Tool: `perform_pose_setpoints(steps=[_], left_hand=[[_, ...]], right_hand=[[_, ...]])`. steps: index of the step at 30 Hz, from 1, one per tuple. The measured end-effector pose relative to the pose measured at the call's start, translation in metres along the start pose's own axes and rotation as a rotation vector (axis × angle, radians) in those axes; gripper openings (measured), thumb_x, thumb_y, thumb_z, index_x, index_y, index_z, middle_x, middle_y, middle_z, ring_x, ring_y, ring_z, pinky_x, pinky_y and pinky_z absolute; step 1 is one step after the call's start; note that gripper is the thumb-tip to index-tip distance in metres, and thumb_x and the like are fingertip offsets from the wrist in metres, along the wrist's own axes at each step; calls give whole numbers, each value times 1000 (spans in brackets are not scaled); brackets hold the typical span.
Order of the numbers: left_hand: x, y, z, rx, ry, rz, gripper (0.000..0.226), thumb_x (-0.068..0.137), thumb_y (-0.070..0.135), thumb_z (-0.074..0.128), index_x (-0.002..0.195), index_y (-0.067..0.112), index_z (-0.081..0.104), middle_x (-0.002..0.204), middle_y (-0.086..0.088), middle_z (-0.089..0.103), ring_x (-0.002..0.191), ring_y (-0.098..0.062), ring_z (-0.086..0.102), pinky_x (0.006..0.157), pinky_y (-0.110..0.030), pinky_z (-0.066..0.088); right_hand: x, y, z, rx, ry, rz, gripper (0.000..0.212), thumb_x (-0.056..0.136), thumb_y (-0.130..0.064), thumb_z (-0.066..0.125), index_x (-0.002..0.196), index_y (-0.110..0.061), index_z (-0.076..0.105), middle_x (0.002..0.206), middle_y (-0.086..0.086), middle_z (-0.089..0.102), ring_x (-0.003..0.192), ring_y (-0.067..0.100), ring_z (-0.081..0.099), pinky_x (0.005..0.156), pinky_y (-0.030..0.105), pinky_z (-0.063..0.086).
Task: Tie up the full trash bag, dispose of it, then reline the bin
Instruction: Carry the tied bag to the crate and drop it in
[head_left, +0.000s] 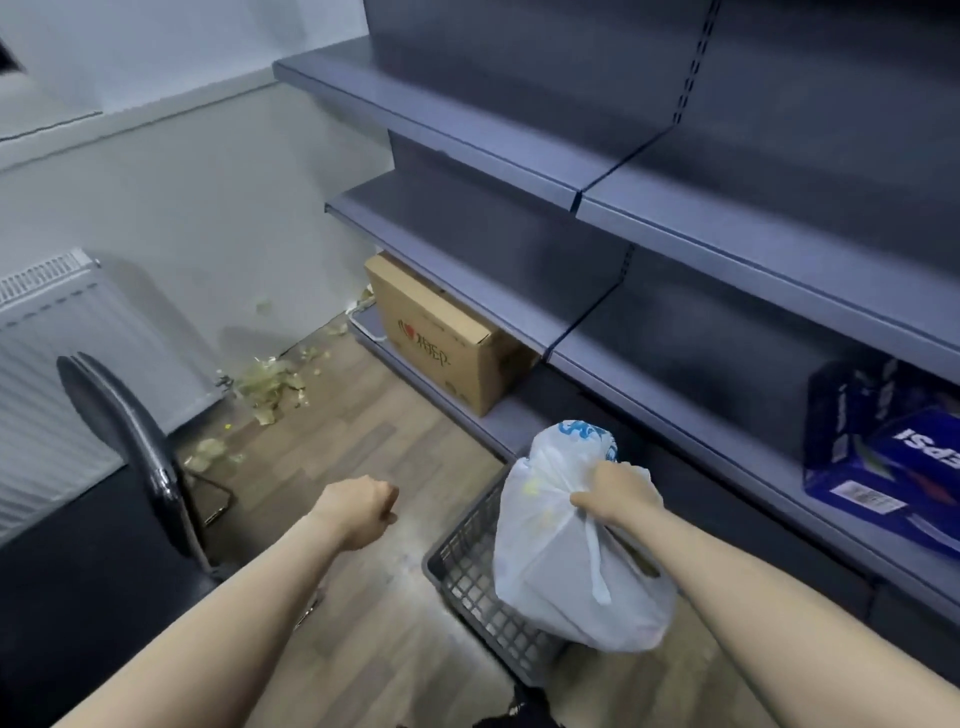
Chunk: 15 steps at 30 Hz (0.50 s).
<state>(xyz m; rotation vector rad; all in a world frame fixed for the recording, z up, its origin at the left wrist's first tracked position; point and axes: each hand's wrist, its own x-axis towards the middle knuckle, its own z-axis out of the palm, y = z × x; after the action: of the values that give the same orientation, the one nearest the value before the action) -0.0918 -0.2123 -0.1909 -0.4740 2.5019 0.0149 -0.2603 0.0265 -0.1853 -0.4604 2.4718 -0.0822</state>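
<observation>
The right hand (618, 493) grips the gathered neck of the white trash bag (571, 561), fingers curled tight round it, the bag hanging over the dark mesh bin (467, 566). The left hand (363, 506) is a loose fist, holding nothing. Beyond, a cardboard box (441, 332) sits under grey shelves (675, 228).

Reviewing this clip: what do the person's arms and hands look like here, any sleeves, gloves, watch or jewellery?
Both forearms are bare along their whole visible length, no sleeves in view. The left hand and right hand wear no gloves, and no watch, bracelet or ring shows on either.
</observation>
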Motion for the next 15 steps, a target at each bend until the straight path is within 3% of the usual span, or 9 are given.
perform_pose_setpoints(steps=[3,5,6,9,15], left_hand=[[36,1,-5,-14,-14,46,27,97,32,45,105,9,56,118,-10,61,111,-30,57,83,-35,47],[61,0,-6,-24,-32,81,27,96,33,46,104,10,56,118,-9,61,111,-29,57,83,-34,47],[75,-2,-6,-34,-41,101,26,96,33,46,104,10,56,117,-9,62,111,-29,58,83,-34,47],[116,-11,-8,-46,-70,157,26,97,33,46,102,10,56,116,-9,62,107,-30,59,79,-35,47],[196,-35,-5,-66,-121,182,24,98,31,45,100,9,56,114,-12,61,105,-32,59,77,-35,45]], right_hand=[[18,2,12,17,-42,31,17,89,-32,52,83,-15,51,106,7,60,103,25,58,70,28,38],[29,2,19,16,-69,75,21,88,-32,53,75,-16,46,100,7,59,92,24,57,68,28,38],[35,1,22,17,-78,94,18,87,-32,54,83,-15,51,103,7,61,92,24,57,69,29,39],[52,-2,30,11,-89,165,33,88,-32,55,112,-9,53,112,7,62,102,27,60,73,30,42],[100,-9,54,49,-120,292,39,90,-34,52,116,-5,47,114,10,61,104,30,59,71,30,41]])
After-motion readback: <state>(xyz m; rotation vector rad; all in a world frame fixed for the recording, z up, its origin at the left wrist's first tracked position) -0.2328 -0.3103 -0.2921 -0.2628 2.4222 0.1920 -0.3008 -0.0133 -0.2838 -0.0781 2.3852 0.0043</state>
